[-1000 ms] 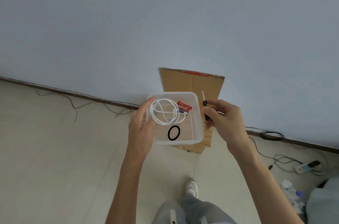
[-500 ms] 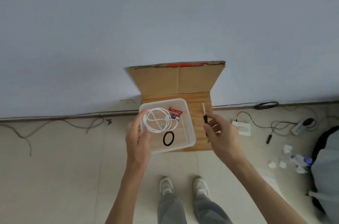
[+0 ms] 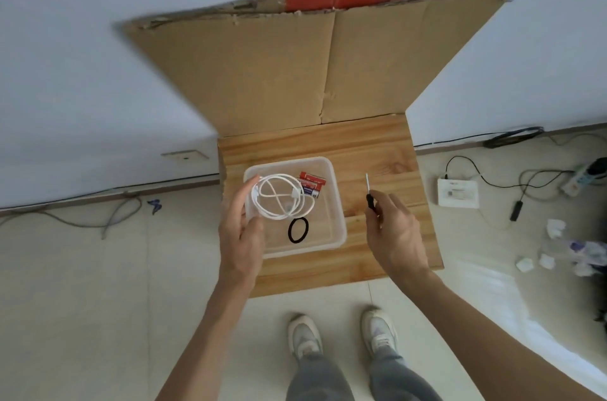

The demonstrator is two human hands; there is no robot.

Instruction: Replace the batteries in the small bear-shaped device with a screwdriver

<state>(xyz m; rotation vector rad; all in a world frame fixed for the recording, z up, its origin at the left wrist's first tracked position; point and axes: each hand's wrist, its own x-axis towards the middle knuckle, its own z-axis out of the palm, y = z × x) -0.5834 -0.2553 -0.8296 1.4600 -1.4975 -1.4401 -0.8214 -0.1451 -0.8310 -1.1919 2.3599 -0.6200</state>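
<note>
1. Shoes (image 3: 303,340), pale, pair, with grey trousers (image 3: 315,377). On the tiled floor just short of the near edge of the wooden table (image 3: 377,144).
2. My left hand (image 3: 241,236). Grips the left wall of the clear plastic container (image 3: 340,203) near its near-left corner, fingers along the outside and thumb over the rim.
3. My right hand (image 3: 397,233). Above the right half of the table, near its right edge. Thumb and fingertips pinch the black handle of the screwdriver (image 3: 369,193).
4. Screwdriver, small, thin metal shaft. The shaft points toward the far edge. It is just right of the container and apart from it.
5. Container, rectangular, open-topped. Over the left half of the table. I cannot tell whether its base rests on the wood.
6. Contents, near to far: a black ring (image 3: 289,232) by the near wall; a coiled white cable (image 3: 279,200) on the left side; batteries (image 3: 312,185), red and blue, toward the far-right corner, touching the coil.
7. Cardboard sheet (image 3: 279,72), creased. Stands along the far edge of the table, leaning on the wall (image 3: 98,39).
8. On the floor right of the table: a white box (image 3: 458,192) with a black lead, a power strip (image 3: 578,179), and crumpled paper (image 3: 555,226).
</note>
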